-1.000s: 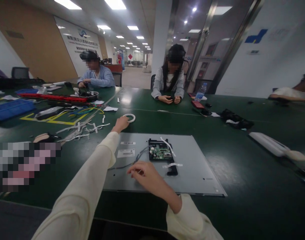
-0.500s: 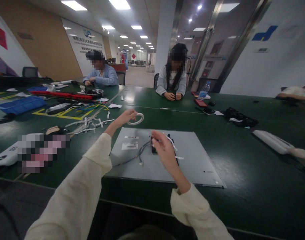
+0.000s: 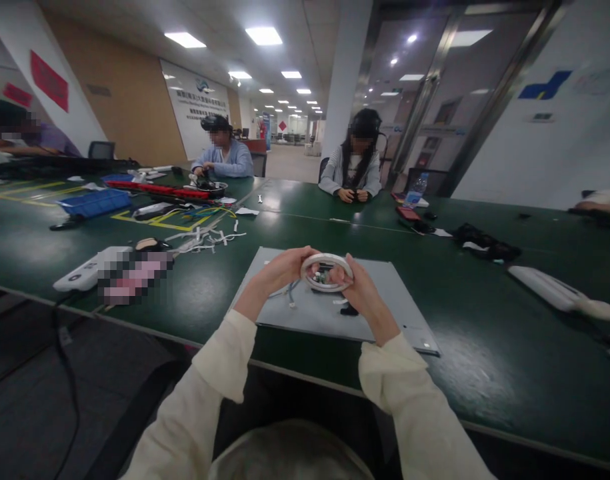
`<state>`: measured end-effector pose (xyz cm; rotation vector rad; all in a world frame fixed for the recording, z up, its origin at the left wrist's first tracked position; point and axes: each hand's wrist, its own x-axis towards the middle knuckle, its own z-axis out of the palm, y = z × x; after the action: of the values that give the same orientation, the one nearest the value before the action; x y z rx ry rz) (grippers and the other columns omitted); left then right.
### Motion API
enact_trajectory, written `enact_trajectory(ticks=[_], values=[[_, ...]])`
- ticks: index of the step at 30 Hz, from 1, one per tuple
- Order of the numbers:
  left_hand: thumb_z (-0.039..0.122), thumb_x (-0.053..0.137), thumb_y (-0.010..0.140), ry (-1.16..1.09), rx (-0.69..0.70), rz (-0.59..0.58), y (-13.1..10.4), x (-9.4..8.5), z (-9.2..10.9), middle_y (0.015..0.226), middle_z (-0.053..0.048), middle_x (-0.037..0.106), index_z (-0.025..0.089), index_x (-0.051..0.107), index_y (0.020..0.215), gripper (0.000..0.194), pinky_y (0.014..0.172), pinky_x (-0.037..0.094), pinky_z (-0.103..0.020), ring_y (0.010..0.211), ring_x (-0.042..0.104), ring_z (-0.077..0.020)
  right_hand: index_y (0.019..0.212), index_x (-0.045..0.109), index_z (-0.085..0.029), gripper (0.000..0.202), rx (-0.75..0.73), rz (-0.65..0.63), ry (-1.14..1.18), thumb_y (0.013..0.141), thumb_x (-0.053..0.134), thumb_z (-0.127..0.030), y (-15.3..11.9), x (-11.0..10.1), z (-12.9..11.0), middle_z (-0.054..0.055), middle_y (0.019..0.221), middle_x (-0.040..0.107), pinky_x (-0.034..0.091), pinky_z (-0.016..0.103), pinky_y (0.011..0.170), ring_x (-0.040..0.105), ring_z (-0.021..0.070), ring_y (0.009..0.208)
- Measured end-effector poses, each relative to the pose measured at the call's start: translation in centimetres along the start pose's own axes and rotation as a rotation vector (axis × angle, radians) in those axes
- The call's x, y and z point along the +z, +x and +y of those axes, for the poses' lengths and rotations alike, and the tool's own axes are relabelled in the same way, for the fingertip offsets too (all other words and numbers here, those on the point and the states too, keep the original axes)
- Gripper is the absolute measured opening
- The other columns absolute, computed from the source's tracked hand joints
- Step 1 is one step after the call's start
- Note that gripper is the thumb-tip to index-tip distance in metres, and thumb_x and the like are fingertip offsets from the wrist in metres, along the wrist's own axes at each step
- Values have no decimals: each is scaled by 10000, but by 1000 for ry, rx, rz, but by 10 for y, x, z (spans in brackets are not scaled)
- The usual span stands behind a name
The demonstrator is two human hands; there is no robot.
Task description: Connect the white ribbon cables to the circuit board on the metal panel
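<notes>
A roll of white tape (image 3: 327, 257) is held up over a flat grey panel (image 3: 405, 317). My left hand (image 3: 283, 270) grips the roll's left side, its fingers closed on the rim. On the right side my right hand (image 3: 362, 287) holds the same roll, with fingertips showing through its centre. Beneath the hands, the panel lies on the green table, bearing a cable with a white connector (image 3: 292, 305), a small white strip (image 3: 339, 302) and a black part (image 3: 349, 311). The roll and hands hide much of the panel's middle.
Left of the panel lie white tape scraps (image 3: 209, 239), a white power strip (image 3: 92, 268) and a blue tray (image 3: 95, 203). A long white device (image 3: 549, 288) and black bundle (image 3: 487, 241) are on the right. Co-workers sit across the table, one person (image 3: 355, 167) straight ahead.
My left hand has brought the tape roll right and down towards me. My right hand, empty before, has closed on the roll's other side. The view has turned slightly left.
</notes>
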<state>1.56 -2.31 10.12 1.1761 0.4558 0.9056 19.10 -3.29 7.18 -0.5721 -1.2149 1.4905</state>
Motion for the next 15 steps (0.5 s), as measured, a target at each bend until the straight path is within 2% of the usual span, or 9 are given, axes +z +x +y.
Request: enact_trajectory(ticks=[3, 6, 11, 15], values=[[242, 618, 725, -118, -58, -45, 1, -9, -7, 716, -50, 610, 81, 640, 885, 228, 691, 410, -260, 667, 543, -126, 444, 374, -188, 517, 10, 20, -20, 750, 529, -573, 3, -6, 0, -37, 426, 327, 420, 273, 643, 369, 85, 474], [158, 651, 676, -159, -77, -76, 1, -16, -14, 725, -63, 629, 74, 651, 887, 227, 715, 405, -265, 685, 561, -135, 443, 350, -197, 518, 10, 3, -96, 748, 519, -579, 3, -11, 1, -25, 437, 349, 425, 293, 653, 376, 95, 481], [177, 623, 711, -167, -91, -119, 2, -15, -20, 673, -57, 592, 66, 644, 793, 139, 675, 398, -245, 652, 531, -125, 434, 315, -212, 516, 5, 9, -237, 726, 503, -594, 2, -13, 1, -9, 430, 360, 408, 306, 604, 371, 112, 473], [203, 628, 715, -132, -97, -87, 0, -15, -19, 657, -41, 577, 76, 628, 769, 137, 686, 401, -252, 633, 512, -116, 434, 306, -212, 491, -4, -59, -204, 730, 491, -557, 1, -11, -2, 1, 454, 376, 401, 315, 619, 406, 128, 510]])
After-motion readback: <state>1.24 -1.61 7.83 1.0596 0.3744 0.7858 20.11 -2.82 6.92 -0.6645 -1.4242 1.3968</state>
